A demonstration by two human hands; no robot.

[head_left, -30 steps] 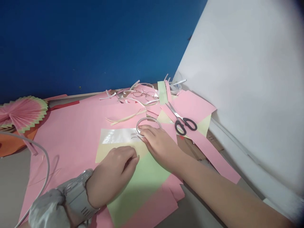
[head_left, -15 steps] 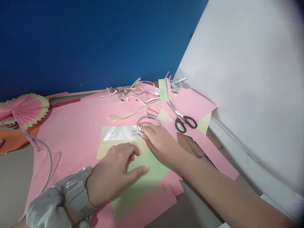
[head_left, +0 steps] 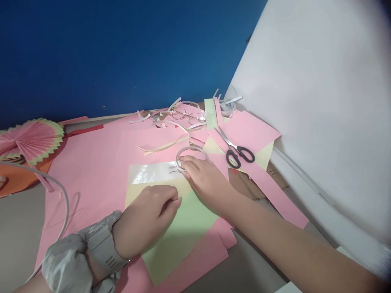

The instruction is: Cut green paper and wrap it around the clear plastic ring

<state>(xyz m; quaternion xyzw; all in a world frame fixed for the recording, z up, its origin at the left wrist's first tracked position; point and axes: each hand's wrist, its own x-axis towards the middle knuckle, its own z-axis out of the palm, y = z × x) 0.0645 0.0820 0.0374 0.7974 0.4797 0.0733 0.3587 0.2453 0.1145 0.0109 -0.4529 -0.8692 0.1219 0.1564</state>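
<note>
My right hand [head_left: 203,179] is wrapped round a thin, pale ring that looks like a roll of tape [head_left: 192,148], standing on edge by a glossy white strip [head_left: 152,173]. This strip lies across the top of a pale yellow sheet [head_left: 132,195], beside a green sheet [head_left: 180,232]. Over the papers my left hand [head_left: 149,213] is closed, its thumb pressed against the curled forefinger. Whether anything sits in that pinch is hidden. Scissors [head_left: 233,150] with black handles lie just right of the tape, blades a little apart.
Large pink sheets [head_left: 88,171] cover the table. Paper strips and wire-rimmed glasses [head_left: 186,116] lie toward the blue wall [head_left: 122,53]. On the left are a pleated paper fan [head_left: 39,140] and a white cable [head_left: 65,199]. A white panel [head_left: 320,101] bounds the right.
My left thumb has come up against the forefinger, so the loosely spread hand is now closed. My right hand stays at the tape roll in the same place.
</note>
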